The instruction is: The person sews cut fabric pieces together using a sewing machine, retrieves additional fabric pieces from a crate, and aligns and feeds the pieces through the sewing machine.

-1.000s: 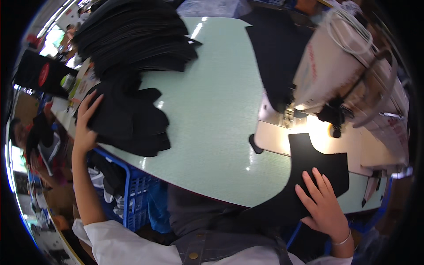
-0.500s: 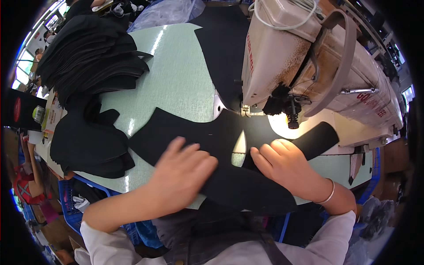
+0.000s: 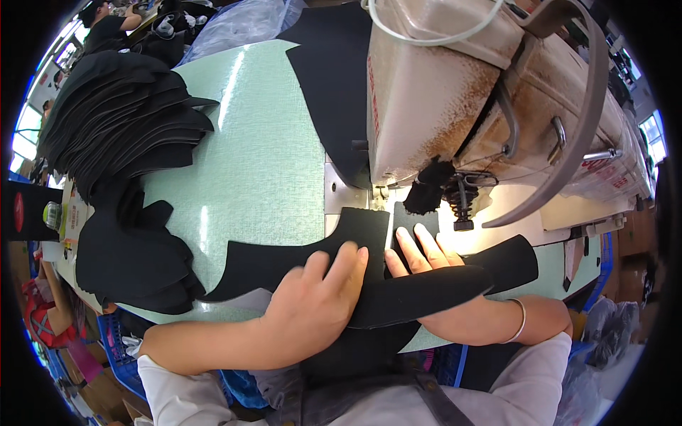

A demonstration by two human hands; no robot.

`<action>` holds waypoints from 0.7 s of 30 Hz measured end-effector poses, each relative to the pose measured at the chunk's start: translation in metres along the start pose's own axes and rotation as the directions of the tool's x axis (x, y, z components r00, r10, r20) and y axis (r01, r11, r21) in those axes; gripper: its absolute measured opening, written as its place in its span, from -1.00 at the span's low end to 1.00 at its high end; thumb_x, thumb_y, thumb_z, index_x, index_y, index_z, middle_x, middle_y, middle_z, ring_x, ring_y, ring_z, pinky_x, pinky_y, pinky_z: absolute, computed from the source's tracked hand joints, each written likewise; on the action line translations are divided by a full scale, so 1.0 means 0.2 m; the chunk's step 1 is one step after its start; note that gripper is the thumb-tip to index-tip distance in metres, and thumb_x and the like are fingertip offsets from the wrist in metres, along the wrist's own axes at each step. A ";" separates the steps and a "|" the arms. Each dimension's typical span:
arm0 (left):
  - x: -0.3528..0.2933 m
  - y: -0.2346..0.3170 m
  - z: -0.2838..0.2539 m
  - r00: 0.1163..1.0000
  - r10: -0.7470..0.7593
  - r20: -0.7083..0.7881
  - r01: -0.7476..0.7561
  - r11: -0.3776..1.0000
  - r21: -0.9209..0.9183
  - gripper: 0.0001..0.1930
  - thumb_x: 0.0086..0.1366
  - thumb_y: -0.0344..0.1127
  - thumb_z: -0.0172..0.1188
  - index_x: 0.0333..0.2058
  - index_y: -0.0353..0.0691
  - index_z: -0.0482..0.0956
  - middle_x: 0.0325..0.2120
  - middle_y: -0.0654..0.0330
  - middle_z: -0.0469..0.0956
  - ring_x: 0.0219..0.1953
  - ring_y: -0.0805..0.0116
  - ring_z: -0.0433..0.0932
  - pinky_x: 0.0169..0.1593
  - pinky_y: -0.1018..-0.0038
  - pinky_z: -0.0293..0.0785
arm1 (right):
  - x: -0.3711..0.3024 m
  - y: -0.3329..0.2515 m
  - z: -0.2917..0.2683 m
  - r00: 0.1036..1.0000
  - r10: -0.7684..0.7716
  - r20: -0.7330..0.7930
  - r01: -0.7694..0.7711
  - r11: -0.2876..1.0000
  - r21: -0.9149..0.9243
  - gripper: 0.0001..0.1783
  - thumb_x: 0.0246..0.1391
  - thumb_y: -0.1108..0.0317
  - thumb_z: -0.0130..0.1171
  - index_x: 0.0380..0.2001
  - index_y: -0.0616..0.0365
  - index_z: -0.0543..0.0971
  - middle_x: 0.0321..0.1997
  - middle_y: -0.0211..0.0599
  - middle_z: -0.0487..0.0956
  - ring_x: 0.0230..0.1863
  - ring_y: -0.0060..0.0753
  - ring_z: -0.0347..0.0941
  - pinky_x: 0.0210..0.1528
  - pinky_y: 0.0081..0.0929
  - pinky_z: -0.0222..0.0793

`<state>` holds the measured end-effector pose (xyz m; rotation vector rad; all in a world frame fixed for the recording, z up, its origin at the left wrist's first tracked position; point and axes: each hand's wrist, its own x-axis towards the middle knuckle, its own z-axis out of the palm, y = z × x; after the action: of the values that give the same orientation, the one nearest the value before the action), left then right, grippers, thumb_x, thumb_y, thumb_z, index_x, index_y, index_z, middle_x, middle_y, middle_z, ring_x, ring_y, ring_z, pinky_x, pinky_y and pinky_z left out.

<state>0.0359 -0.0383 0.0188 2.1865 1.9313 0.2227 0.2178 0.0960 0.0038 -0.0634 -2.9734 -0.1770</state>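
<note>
A black fabric piece (image 3: 273,259) lies in front of the sewing machine's presser foot (image 3: 380,197), its upper edge close to the foot. My left hand (image 3: 312,305) is closed on this piece, fingers curled near its middle. To the right, my right hand (image 3: 420,255) lies flat with fingers stretched out on the black material just below the needle area. A curved flap of the fabric (image 3: 419,287) crosses over the back of that hand and hides part of it. Another black piece (image 3: 330,92) extends behind the foot across the table.
The sewing machine (image 3: 440,92) fills the upper right, with a curved grey lever (image 3: 597,106). On the left of the pale green table (image 3: 263,142) stand two piles of black cut pieces (image 3: 121,121). Blue baskets (image 3: 117,348) are below the table edge. Other people are at the far left.
The opening between the fabric edges has closed to a narrow slit. My right hand has flattened and its fingers have straightened; a flap now lies over it. My left hand has shifted right.
</note>
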 end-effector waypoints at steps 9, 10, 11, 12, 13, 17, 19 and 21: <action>0.07 -0.03 0.06 0.987 0.043 -0.154 -0.046 0.999 -0.017 -0.33 -0.09 -0.39 0.25 0.08 -0.49 0.38 0.12 -0.24 0.28 0.14 -0.17 0.32 0.25 0.03 0.23 | 0.00 0.02 -0.07 0.984 0.124 0.126 -0.139 0.984 0.116 -0.37 -0.05 0.36 0.11 0.18 0.26 0.43 -0.03 0.11 0.50 -0.04 0.01 0.46 0.01 -0.07 0.38; 0.07 -0.04 0.07 0.980 0.044 -0.192 -0.063 0.993 -0.095 -0.29 -0.13 -0.38 0.30 0.09 -0.48 0.37 0.12 -0.24 0.27 0.14 -0.17 0.31 0.25 0.03 0.23 | 0.00 0.02 -0.05 0.992 0.093 0.083 -0.106 0.980 0.170 -0.39 -0.07 0.41 0.11 0.13 0.37 0.43 -0.04 0.13 0.50 -0.05 -0.01 0.47 -0.01 -0.14 0.40; 0.06 -0.05 0.07 0.972 0.042 -0.230 -0.083 0.982 -0.172 -0.24 -0.17 -0.37 0.34 0.10 -0.46 0.37 0.12 -0.24 0.27 0.15 -0.17 0.31 0.26 0.03 0.23 | -0.02 0.03 -0.04 0.997 0.064 0.038 -0.070 0.972 0.222 -0.41 -0.10 0.45 0.11 0.07 0.49 0.44 -0.06 0.15 0.50 -0.06 -0.03 0.47 -0.02 -0.21 0.41; 0.06 -0.05 0.06 0.978 0.062 -0.198 -0.099 0.979 -0.180 -0.21 -0.16 -0.37 0.35 0.14 -0.46 0.33 0.14 -0.26 0.25 0.19 -0.22 0.27 0.27 -0.01 0.21 | -0.02 0.04 -0.04 1.000 0.023 0.018 -0.026 0.979 0.202 -0.42 -0.11 0.45 0.11 0.05 0.50 0.45 -0.03 0.16 0.50 -0.03 0.00 0.46 0.00 -0.19 0.41; 0.06 -0.05 0.06 0.979 0.061 -0.195 -0.096 0.979 -0.178 -0.21 -0.16 -0.37 0.35 0.14 -0.46 0.33 0.14 -0.26 0.25 0.19 -0.22 0.27 0.27 -0.01 0.21 | -0.03 0.04 -0.04 1.000 -0.017 -0.002 0.017 0.983 0.181 -0.43 -0.13 0.45 0.12 0.03 0.51 0.46 -0.01 0.16 0.50 0.00 0.03 0.46 0.02 -0.17 0.41; 0.05 -0.02 0.11 0.985 0.060 -0.164 -0.068 0.997 -0.046 -0.35 0.03 -0.32 0.15 0.13 -0.51 0.34 0.21 -0.37 0.19 0.27 -0.33 0.18 0.28 -0.03 0.18 | -0.01 0.02 -0.01 1.000 0.013 -0.027 -0.009 0.992 0.127 -0.43 -0.15 0.43 0.11 -0.01 0.53 0.47 0.02 0.17 0.50 0.06 0.09 0.44 0.08 -0.12 0.40; 0.04 -0.01 0.10 0.987 0.048 -0.155 -0.044 0.999 0.030 -0.40 0.09 -0.32 0.07 0.14 -0.49 0.34 0.19 -0.38 0.21 0.24 -0.32 0.23 0.26 -0.03 0.21 | 0.00 0.02 0.00 0.997 -0.001 -0.078 0.003 0.999 0.032 -0.43 -0.16 0.40 0.10 -0.03 0.52 0.48 0.00 0.14 0.51 0.05 0.08 0.45 0.11 -0.08 0.40; 0.04 -0.01 0.10 0.987 0.048 -0.151 -0.045 0.999 0.024 -0.40 0.10 -0.32 0.06 0.14 -0.48 0.34 0.19 -0.38 0.22 0.23 -0.32 0.24 0.26 -0.03 0.22 | 0.00 0.02 0.02 0.997 0.023 -0.074 -0.020 0.999 0.048 -0.43 -0.16 0.38 0.10 -0.03 0.52 0.49 -0.02 0.13 0.52 0.03 0.07 0.47 0.11 -0.07 0.40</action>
<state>0.0398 -0.0309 -0.0007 2.2907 1.9683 0.3891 0.2176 0.1006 0.0000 -0.0810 -2.8995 -0.1037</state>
